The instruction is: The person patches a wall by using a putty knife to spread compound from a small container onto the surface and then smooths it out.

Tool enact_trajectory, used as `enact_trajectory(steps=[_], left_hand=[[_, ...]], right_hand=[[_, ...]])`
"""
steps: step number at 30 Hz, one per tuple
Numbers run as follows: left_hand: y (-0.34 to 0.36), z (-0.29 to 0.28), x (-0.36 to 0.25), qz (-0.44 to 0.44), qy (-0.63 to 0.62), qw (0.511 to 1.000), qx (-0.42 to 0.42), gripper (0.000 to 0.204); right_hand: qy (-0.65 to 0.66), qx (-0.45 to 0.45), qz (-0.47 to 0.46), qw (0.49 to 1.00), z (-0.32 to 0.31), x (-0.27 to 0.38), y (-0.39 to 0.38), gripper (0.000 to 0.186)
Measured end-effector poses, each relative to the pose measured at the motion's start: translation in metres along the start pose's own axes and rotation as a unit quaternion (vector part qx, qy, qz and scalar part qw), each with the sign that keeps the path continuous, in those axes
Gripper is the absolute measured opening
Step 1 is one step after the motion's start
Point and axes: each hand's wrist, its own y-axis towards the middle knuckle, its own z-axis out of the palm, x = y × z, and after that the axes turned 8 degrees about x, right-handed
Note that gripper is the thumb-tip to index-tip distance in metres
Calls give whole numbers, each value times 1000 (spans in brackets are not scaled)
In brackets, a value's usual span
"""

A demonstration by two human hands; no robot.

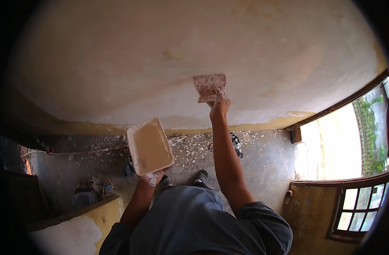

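My right hand (220, 104) grips a wide putty knife (209, 84), its broad blade smeared with pinkish-white filler. The blade lies against the wall (130, 55), which is coated in whitish, uneven plaster with yellowish patches. Low in front of me, my left hand (154, 177) holds a shallow rectangular tray (151, 146) by its near end. Pale cream filler covers the inside of the tray, and its rim is crusted. White filler also sticks to the fingers of both hands.
White crumbs (190, 146) litter the grey floor (262, 157) along the wall's foot. A dark crumpled bag (236, 144) lies there. An open doorway (326, 144) and a paned window (362, 206) are at right. At lower left stands a low partition (81, 227), with piled rubbish (94, 189) beyond it.
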Motion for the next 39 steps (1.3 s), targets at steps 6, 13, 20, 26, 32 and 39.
enact_trajectory(steps=[6,13,20,26,32,39], left_hand=[[5,15,3,-7,-24,999,39,58],[14,20,10,7,0,1000,-1,65],[14,10,13,1,-1,999,40,65],[12,-5,13,-11,16,999,37,64],[16,-3,18,-15,-43,999,14,64],[20,21,21,-3,10,1000,23,61]], right_hand=[[137,69,-150,977,12,99,13,20],[105,307,-415,850,228,425,69,16],[-13,136,-255,957,197,315,29,19],[-5,77,-174,982,81,155,17,23],[-54,61,-83,993,-28,26,18,24],[-2,75,-240,968,-16,116,33,22]])
